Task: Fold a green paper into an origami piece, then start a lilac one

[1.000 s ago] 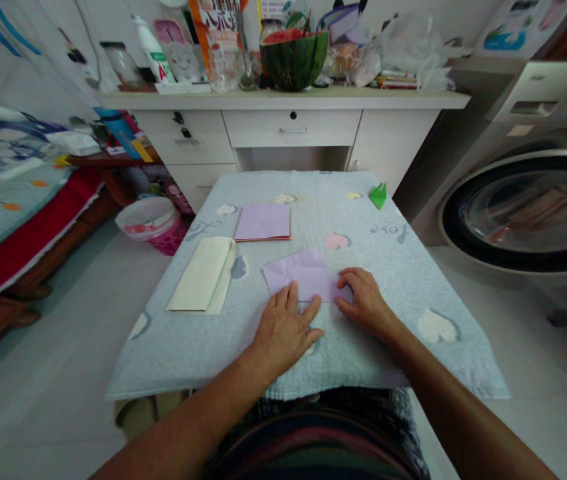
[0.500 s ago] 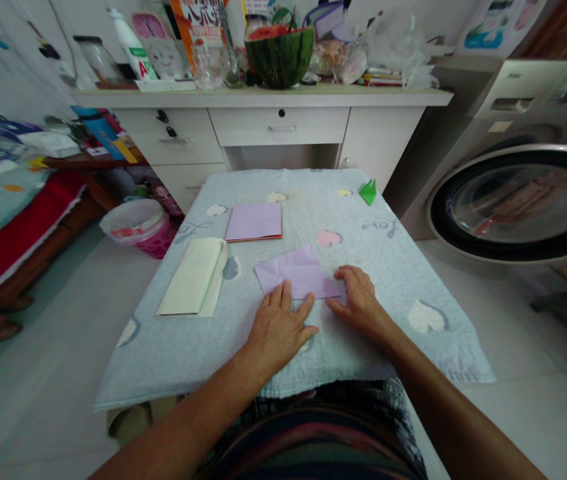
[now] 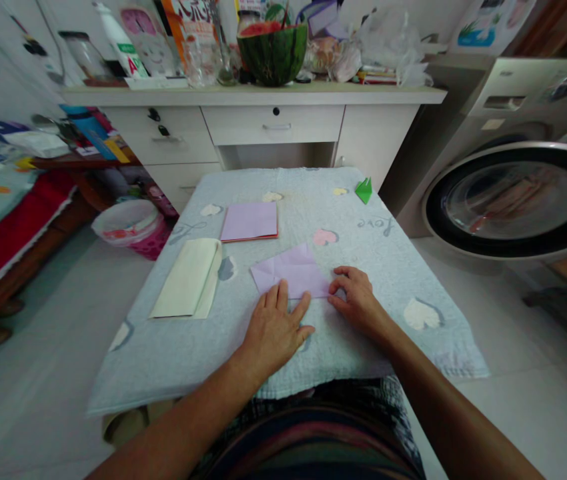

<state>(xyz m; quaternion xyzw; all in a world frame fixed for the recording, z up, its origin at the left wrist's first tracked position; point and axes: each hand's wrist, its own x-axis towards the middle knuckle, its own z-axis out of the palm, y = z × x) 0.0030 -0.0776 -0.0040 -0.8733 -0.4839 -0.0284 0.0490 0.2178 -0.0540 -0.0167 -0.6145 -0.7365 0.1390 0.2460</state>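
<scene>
Your left hand point(image 3: 274, 328) presses flat, fingers point(image 3: 283, 297) spread, on the lilac paper point(image 3: 291, 271); your right hand point(image 3: 358, 300) has fingers curled, tips pinning its right edge to the bench point(image 3: 213, 360).

Ahead of me on the cloth-covered table point(image 3: 173, 347) lies a cream folded paper point(image 3: 187, 279), with a stack of square sheets point(image 3: 250, 221) beyond it and a small green paper figure point(image 3: 364, 190) near the far right corner. A pink bucket point(image 3: 131, 227) sits on the floor to my left, a washing machine point(image 3: 513, 193) to my right, and half a watermelon point(image 3: 273, 55) on the desk point(image 3: 263, 100) behind.
</scene>
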